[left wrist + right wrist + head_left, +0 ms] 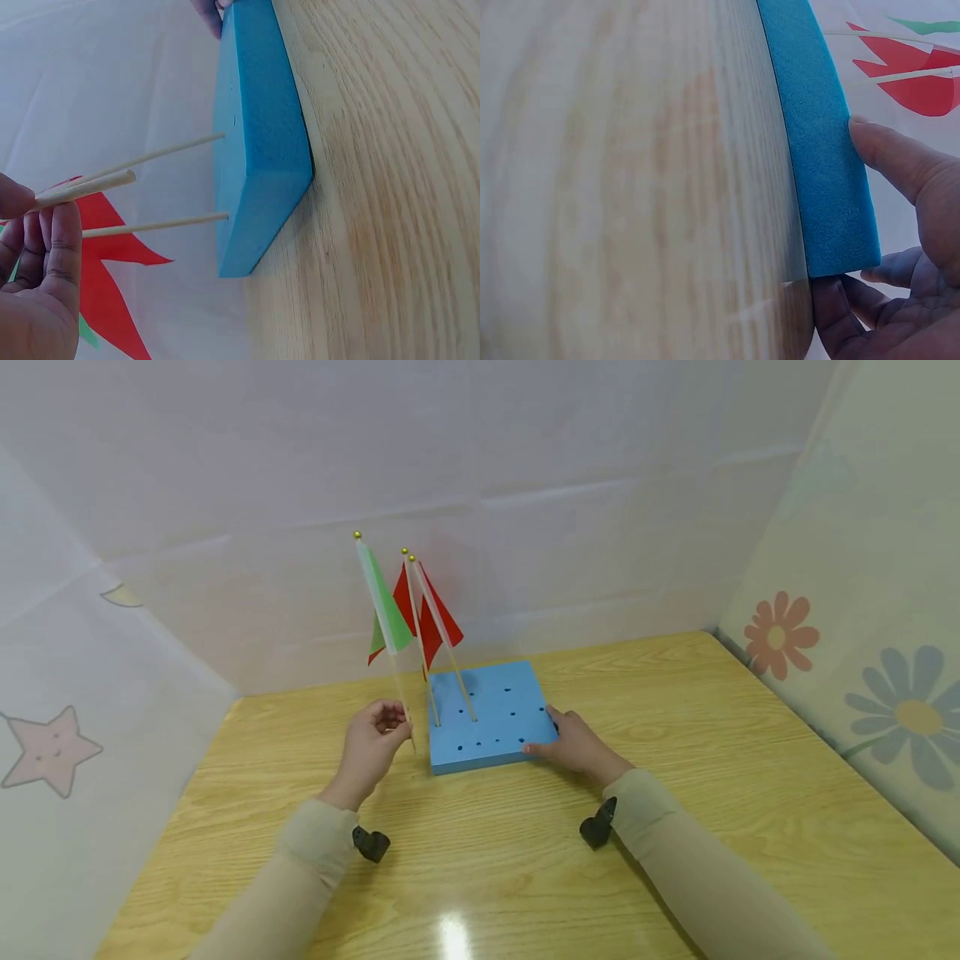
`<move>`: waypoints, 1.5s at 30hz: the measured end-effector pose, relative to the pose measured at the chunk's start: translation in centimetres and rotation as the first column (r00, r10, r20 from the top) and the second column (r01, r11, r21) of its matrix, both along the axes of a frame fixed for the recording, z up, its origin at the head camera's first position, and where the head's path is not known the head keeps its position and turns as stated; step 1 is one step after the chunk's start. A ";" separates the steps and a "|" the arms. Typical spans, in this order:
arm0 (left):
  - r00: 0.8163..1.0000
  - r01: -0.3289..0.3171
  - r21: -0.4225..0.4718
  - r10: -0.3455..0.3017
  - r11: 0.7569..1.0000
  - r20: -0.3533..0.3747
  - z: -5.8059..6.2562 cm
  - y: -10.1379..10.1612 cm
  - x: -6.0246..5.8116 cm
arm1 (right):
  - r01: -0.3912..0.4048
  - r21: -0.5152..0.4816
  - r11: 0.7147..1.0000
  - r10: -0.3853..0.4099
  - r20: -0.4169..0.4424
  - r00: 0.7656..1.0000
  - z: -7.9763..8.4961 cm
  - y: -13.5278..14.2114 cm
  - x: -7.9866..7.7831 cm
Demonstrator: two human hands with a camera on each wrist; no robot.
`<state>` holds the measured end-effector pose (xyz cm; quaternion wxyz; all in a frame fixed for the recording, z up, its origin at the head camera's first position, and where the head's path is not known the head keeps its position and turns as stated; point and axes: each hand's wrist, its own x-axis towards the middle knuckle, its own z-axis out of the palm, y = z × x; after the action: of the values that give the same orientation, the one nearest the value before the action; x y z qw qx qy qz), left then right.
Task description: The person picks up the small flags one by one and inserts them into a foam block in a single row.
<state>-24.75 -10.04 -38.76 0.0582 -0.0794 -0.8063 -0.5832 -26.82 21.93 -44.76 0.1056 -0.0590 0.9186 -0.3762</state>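
In the head view my left hand point(369, 745) pinches the thin wooden stick of a green flag point(394, 614), which leans left with a gold bead on top. The left wrist view shows the stick's bare lower end point(105, 186) in the air, apart from the blue foam block point(491, 728). My right hand point(581, 745) grips the block's right edge, its thumb point(889, 150) on the top and its other fingers against the side. Two red flags point(444, 610) stand tilted in holes at the block's left part.
Several small holes dot the block's top face. The wooden table point(480, 835) runs up to a pale cloth backdrop point(585, 527). Printed side cloths with a star point(52, 750) and flowers point(782, 637) border it left and right.
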 end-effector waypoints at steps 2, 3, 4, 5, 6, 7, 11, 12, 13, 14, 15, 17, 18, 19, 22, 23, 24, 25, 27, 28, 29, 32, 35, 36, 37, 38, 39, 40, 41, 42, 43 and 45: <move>1.000 -0.002 0.006 0.002 1.000 0.000 0.0 0.4 -0.1 | -0.001 -0.001 1.000 0.001 -0.002 1.000 0.1 0.0 0.0; 1.000 -0.003 0.006 0.003 1.000 -0.001 0.0 0.6 -0.2 | -0.001 -0.001 1.000 0.001 -0.003 1.000 0.1 -0.1 0.1; 1.000 -0.006 0.006 0.006 1.000 -0.002 0.0 0.8 -0.2 | -0.002 -0.003 1.000 0.002 -0.003 1.000 0.1 -0.1 0.1; 1.000 -0.008 0.008 0.008 1.000 -0.005 0.0 1.0 -0.3 | -0.002 -0.004 1.000 0.002 -0.004 1.000 0.2 -0.1 0.1; 1.000 -0.011 0.007 0.011 1.000 -0.009 0.0 1.1 -0.4 | -0.002 -0.005 1.000 0.002 -0.006 1.000 0.2 -0.1 0.2; 1.000 -0.013 0.002 0.013 1.000 -0.014 0.0 1.3 -0.4 | -0.003 -0.005 1.000 0.003 -0.007 1.000 0.2 -0.1 0.2; 0.999 -0.020 -0.018 0.020 1.000 -0.032 0.0 1.9 -0.8 | -0.007 0.003 1.000 0.007 -0.015 1.000 0.3 0.0 0.2; 0.999 -0.022 -0.025 0.021 0.999 -0.034 0.0 2.0 -0.8 | -0.008 0.004 1.000 0.008 -0.015 1.000 0.3 0.0 0.2; 0.999 -0.022 -0.031 0.021 0.999 -0.039 0.0 2.1 -0.9 | -0.009 0.006 1.000 0.009 -0.015 1.000 0.3 0.0 0.2; 0.999 -0.022 -0.034 0.020 0.999 -0.041 0.0 2.3 -1.0 | -0.010 0.008 1.000 0.011 -0.015 1.000 0.3 0.0 0.3; 0.999 -0.020 -0.037 0.018 0.999 -0.044 0.0 2.4 -1.0 | -0.012 0.008 1.000 0.012 -0.015 1.000 0.3 0.0 0.3; 0.998 -0.018 -0.041 0.016 0.999 -0.054 0.0 2.6 -1.2 | -0.013 0.006 1.000 0.014 -0.011 1.000 0.3 0.0 0.3; 0.998 -0.014 -0.043 0.012 0.999 -0.055 0.0 2.8 -1.2 | -0.014 0.004 1.000 0.014 -0.010 1.000 0.3 0.0 0.3; 0.998 -0.009 -0.045 0.006 0.999 -0.057 0.0 2.9 -1.3 | -0.013 0.003 1.000 0.013 -0.009 1.000 0.3 -0.1 0.3; 0.998 0.009 -0.048 -0.012 0.999 -0.063 0.0 3.3 -1.5 | -0.008 0.004 1.000 0.008 -0.008 1.000 0.3 0.0 0.3; 0.998 0.018 -0.046 -0.021 0.999 -0.064 0.0 3.4 -1.6 | -0.007 0.005 1.000 0.007 -0.009 1.000 0.3 0.0 0.3; 0.997 0.025 -0.047 -0.028 0.999 -0.065 0.1 3.6 -1.7 | -0.005 0.007 1.000 0.005 -0.009 1.000 0.2 0.0 0.3; 0.997 0.031 -0.043 -0.034 0.999 -0.070 0.1 3.8 -1.8 | -0.006 0.009 1.000 0.006 -0.011 1.000 0.2 0.0 0.3; 0.996 0.039 -0.042 -0.042 0.998 -0.078 0.1 4.2 -2.0 | -0.009 0.007 1.000 0.009 -0.014 1.000 0.2 0.0 0.3; 0.996 0.040 -0.044 -0.044 0.998 -0.082 0.1 4.4 -2.1 | -0.011 0.004 1.000 0.011 -0.014 1.000 0.2 0.0 0.3; 0.995 0.044 -0.046 -0.047 0.998 -0.085 0.1 4.5 -2.2 | -0.014 0.004 1.000 0.014 -0.016 1.000 0.2 0.0 0.3; 0.994 0.053 -0.055 -0.057 0.997 -0.089 0.1 5.1 -2.5 | -0.014 -0.005 1.000 0.014 -0.014 1.000 0.3 0.0 0.4; 0.995 0.062 -0.053 -0.066 0.997 -0.080 0.0 5.7 -2.7 | -0.009 -0.009 1.000 0.009 -0.013 1.000 0.4 0.1 0.6; 0.995 0.066 -0.051 -0.070 0.997 -0.076 0.1 5.8 -2.7 | -0.006 -0.013 1.000 0.006 -0.010 1.000 0.5 0.1 0.6; 0.995 0.069 -0.053 -0.072 0.996 -0.072 0.1 6.0 -2.7 | -0.004 -0.013 1.000 0.004 -0.010 1.000 0.5 0.1 0.6; 0.995 0.072 -0.055 -0.075 0.996 -0.070 0.2 6.2 -2.7 | -0.003 -0.013 1.000 0.003 -0.010 1.000 0.5 0.1 0.7; 0.994 0.075 -0.059 -0.079 0.995 -0.071 0.2 6.4 -2.7 | -0.003 -0.012 1.000 0.003 -0.012 1.000 0.6 0.1 0.7; 0.994 0.077 -0.067 -0.082 0.995 -0.076 0.3 6.5 -2.8 | -0.002 -0.011 1.000 0.002 -0.013 1.000 0.6 0.1 0.7; 0.993 0.079 -0.076 -0.085 0.994 -0.082 0.4 6.7 -2.8 | -0.001 -0.011 1.000 0.000 -0.013 1.000 0.6 0.1 0.7; 0.992 0.079 -0.087 -0.087 0.993 -0.088 0.4 6.9 -2.8 | 0.001 -0.011 1.000 -0.002 -0.013 1.000 0.6 0.2 0.7; 0.992 0.078 -0.099 -0.088 0.992 -0.095 0.5 7.0 -2.9 | 0.004 -0.012 1.000 -0.004 -0.012 1.000 0.7 0.2 0.7; 0.990 0.075 -0.116 -0.087 0.990 -0.107 0.6 7.4 -3.0 | 0.004 -0.011 1.000 -0.004 -0.011 1.000 0.6 0.3 0.7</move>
<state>-27.71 -2.66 -38.20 0.0749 -0.1478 -0.8293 -0.5336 -26.13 22.19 -44.15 0.0995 -0.0596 0.9171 -0.3813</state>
